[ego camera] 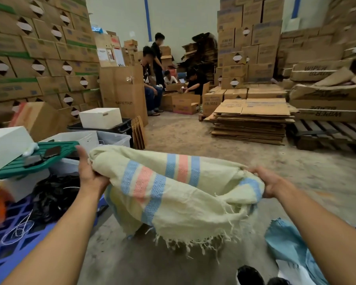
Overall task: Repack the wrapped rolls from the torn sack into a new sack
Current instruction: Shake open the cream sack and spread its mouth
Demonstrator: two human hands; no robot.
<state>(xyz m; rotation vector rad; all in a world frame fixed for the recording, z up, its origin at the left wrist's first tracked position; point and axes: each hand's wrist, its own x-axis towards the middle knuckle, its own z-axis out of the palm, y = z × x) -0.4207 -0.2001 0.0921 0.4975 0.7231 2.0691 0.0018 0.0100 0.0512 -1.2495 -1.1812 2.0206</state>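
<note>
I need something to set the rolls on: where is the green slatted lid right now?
In the head view the green slatted lid lies at the left, on pale plastic bins, just beyond the left hand, with two dark phones on it.

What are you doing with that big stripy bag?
A person is holding a cream woven sack with blue and pink stripes up over the concrete floor. The left hand grips one side of the sack's mouth and the right hand grips the other, pulling it open. No wrapped rolls can be seen inside it. A blue sack lies on the floor by the right arm. Further back, other people sit and stand among stacked cardboard boxes.
</note>
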